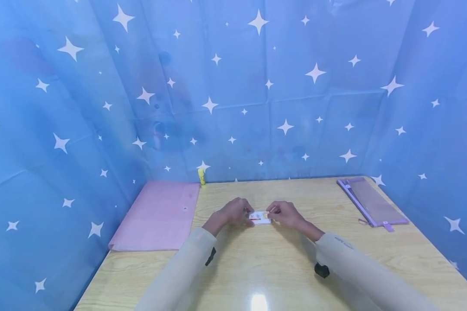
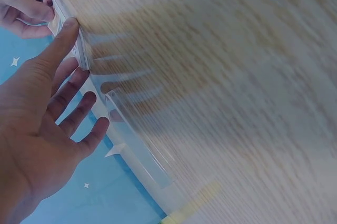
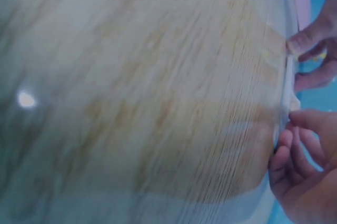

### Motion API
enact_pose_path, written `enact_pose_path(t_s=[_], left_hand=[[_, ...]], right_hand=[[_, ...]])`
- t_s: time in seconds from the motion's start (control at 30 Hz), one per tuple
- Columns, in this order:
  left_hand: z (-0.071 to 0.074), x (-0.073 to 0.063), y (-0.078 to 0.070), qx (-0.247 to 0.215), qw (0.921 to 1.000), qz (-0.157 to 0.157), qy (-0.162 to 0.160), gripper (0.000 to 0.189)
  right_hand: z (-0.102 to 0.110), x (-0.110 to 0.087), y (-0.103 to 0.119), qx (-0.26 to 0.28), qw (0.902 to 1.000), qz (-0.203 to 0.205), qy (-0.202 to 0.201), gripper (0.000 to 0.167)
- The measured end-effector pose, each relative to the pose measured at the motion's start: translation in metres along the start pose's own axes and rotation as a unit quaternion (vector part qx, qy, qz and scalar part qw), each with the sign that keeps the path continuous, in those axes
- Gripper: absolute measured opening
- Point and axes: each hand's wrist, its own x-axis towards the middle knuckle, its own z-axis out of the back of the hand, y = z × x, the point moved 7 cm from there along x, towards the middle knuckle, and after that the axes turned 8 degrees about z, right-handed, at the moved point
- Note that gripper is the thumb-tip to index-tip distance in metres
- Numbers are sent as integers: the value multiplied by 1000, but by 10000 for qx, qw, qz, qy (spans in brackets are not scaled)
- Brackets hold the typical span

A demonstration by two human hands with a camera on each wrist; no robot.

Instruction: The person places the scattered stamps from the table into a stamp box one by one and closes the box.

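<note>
A small white flat packet (image 1: 260,217) with coloured print lies at the middle of the table between both hands. At its left end my left hand (image 1: 236,211) grips it. In the left wrist view the thumb of the left hand (image 2: 47,108) is on the near edge of the packet (image 2: 82,53), the other fingers spread behind it. My right hand (image 1: 287,214) pinches the right end between thumb and fingers. The right wrist view shows the right hand (image 3: 308,163) with its fingers curled at the packet's edge, which is mostly hidden there.
On the left of the wooden table (image 1: 257,259) lies a pink sheet or folder (image 1: 159,216). A yellow tube-like item (image 1: 201,176) stands at the back edge. A purple-edged zip pouch (image 1: 373,201) lies at the back right. A starry blue curtain (image 1: 233,86) surrounds the table.
</note>
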Motion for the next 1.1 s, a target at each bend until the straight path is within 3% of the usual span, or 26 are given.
enact_pose_path(t_s=[0.23, 0.6, 1.1], left_hand=[[1, 0, 0, 4, 9999, 109, 45, 46], [0, 0, 1, -42, 9999, 130, 77, 46], [2, -3, 0, -24, 10000, 74, 60, 49]], right_hand=[[-1, 1, -3, 13, 9998, -192, 27, 10], [0, 1, 0, -235, 9997, -120, -4, 5], [0, -2, 5, -125, 9999, -27, 102, 7]])
